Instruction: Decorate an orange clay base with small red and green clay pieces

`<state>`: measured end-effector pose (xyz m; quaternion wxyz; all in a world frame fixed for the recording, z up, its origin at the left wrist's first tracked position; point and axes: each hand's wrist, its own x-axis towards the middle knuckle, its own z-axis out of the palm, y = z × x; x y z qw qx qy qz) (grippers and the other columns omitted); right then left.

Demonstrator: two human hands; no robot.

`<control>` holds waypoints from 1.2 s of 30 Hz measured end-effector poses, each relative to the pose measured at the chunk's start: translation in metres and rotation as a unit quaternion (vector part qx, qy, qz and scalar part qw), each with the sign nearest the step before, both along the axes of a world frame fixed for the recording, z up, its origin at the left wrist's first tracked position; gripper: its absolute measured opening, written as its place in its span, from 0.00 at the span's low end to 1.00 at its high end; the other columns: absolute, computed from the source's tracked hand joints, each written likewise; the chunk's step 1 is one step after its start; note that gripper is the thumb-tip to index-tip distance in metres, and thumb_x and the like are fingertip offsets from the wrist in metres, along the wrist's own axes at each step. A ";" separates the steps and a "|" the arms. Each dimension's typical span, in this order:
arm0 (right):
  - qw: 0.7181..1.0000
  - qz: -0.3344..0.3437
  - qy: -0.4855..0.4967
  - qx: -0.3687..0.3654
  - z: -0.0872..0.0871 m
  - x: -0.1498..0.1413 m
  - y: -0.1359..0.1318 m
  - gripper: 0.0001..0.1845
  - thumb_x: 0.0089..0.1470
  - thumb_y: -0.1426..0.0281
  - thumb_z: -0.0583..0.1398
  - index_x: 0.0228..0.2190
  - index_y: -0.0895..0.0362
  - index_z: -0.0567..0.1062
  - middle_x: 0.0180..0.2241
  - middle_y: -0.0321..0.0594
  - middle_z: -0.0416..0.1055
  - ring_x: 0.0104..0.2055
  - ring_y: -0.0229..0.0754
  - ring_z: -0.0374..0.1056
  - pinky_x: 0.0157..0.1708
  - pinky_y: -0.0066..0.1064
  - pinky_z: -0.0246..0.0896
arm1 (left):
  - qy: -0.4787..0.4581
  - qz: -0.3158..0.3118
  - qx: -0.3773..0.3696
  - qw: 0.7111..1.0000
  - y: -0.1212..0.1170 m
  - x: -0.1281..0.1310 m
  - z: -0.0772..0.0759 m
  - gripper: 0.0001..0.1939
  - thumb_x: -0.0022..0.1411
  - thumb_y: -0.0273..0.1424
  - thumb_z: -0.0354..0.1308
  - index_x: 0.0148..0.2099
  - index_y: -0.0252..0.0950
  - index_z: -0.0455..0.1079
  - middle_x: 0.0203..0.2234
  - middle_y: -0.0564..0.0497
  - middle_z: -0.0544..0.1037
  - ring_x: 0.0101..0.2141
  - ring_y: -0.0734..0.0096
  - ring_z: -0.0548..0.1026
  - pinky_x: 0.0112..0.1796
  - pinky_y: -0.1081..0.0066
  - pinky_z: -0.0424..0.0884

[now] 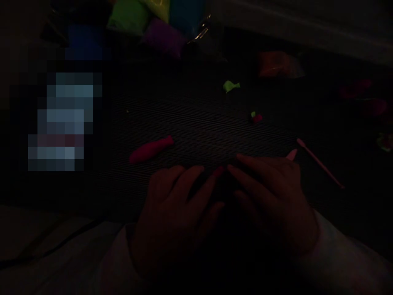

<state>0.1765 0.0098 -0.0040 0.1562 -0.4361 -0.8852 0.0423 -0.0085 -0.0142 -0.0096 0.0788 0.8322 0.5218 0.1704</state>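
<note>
The scene is very dark. A small pink piece of what looks like modelling clay (218, 171) lies on the dark table between my hands. My left hand (175, 205) is palm down with its fingers apart, the index fingertip touching or right beside that piece. From the other side, my right hand (270, 196) has its fingers stretched toward the piece, the tips just short of it. A larger pink clay roll (151, 150), tapered at one end, rests beyond my left hand. Behind my right hand shows the pale pink tip of a tool (292, 154), the remainder hidden.
Right of my right hand lies a thin pink modelling tool (321, 164). Farther back are a green scrap (231, 86), a small green-and-red bit (256, 117) and an orange packet (279, 64). Coloured clay packs (166, 37) sit at the top; a blurred bright screen-like patch (63, 123) is left.
</note>
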 end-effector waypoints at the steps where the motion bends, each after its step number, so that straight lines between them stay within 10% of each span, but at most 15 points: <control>1: 1.000 -0.004 -0.004 0.000 0.000 0.000 0.000 0.14 0.52 0.70 0.55 0.42 0.60 0.70 0.45 0.50 0.68 0.43 0.50 0.63 0.40 0.46 0.55 | -0.001 0.001 -0.002 1.000 0.000 0.000 0.000 0.16 0.58 0.34 0.51 0.48 0.36 0.67 0.42 0.45 0.71 0.41 0.58 0.65 0.40 0.56 0.64; 36: 0.998 0.043 0.031 -0.015 0.000 -0.004 -0.002 0.12 0.51 0.70 0.56 0.39 0.55 0.72 0.45 0.46 0.68 0.42 0.48 0.64 0.39 0.45 0.56 | -0.110 0.005 0.056 0.992 0.001 -0.003 0.005 0.05 0.55 0.27 0.55 0.33 0.33 0.71 0.31 0.49 0.74 0.35 0.67 0.67 0.37 0.65 0.68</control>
